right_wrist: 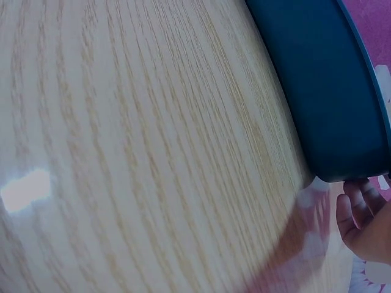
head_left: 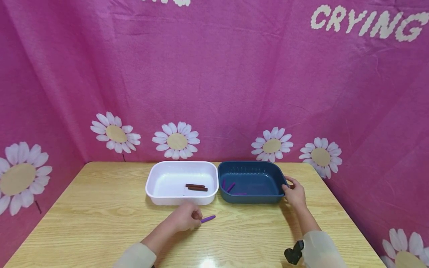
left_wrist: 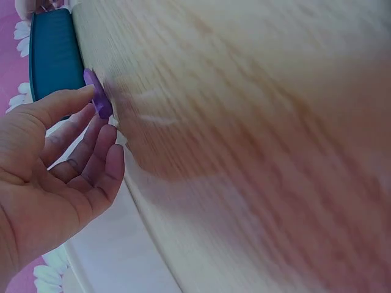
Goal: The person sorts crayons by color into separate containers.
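Observation:
My left hand pinches one end of a purple crayon between thumb and forefinger, low over the table in front of the white tub. The left wrist view shows the same crayon at the fingertips, the other fingers loosely curled. Two brown crayons lie side by side in the white tub. Several purple crayons lie at the left of the dark blue tub. My right hand grips that tub's right end, thumb over the rim and fingers against the outside wall.
Both tubs stand side by side near the back of the wooden table. A pink curtain with daisies hangs behind and at both sides. A dark strap piece sits by my right sleeve.

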A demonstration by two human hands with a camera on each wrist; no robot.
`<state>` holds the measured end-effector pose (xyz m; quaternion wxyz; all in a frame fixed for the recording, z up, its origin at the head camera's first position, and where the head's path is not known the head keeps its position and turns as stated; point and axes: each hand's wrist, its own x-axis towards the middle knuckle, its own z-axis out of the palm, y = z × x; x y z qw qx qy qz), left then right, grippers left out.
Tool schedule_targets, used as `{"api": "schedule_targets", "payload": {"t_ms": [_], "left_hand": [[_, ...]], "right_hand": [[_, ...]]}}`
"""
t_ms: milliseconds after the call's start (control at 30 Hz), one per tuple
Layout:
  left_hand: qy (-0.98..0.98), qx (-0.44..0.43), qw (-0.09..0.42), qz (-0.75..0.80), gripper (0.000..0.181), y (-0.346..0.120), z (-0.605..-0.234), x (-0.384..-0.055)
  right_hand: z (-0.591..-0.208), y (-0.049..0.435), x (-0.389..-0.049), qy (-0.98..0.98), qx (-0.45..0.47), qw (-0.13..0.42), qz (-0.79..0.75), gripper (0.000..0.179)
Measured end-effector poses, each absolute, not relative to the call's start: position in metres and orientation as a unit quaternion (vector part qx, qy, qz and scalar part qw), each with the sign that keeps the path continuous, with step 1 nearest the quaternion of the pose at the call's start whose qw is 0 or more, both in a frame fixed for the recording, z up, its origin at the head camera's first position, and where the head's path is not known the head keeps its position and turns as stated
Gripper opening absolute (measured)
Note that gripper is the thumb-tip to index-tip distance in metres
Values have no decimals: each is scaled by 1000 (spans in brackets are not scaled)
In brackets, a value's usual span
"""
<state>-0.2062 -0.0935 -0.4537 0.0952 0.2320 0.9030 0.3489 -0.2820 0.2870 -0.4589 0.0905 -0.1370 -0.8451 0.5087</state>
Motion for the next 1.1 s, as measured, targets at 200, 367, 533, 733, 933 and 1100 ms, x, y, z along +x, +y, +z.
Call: {"api": "schedule_targets", "payload": {"t_ms": [200,367,533,733,933,1100], "left_hand": [[906,232,87,342,10,-95,-454,-204],[907,227,89,344,11,-95,-454,-203],[909,225,76,342,12,-94,-456,-202],[910,218,70,346,10,-92,-458,-200],[913,223,63,336,6,-91,-458,-200],[915,226,59,328,3,-91,-458,-200]], "right_hand": [[-458,288,-281,-845,-133,92,510,43],[-458,287,-280,-845,-132,93,509,43],[-458,287,-280,-846,-132,93,508,43],[-457,287,-280,-846,-132,92,509,43],[-457,287,-280,-846,-132,93,508,43],[-456,287,-280,-848,-132,91,505,43]]}}
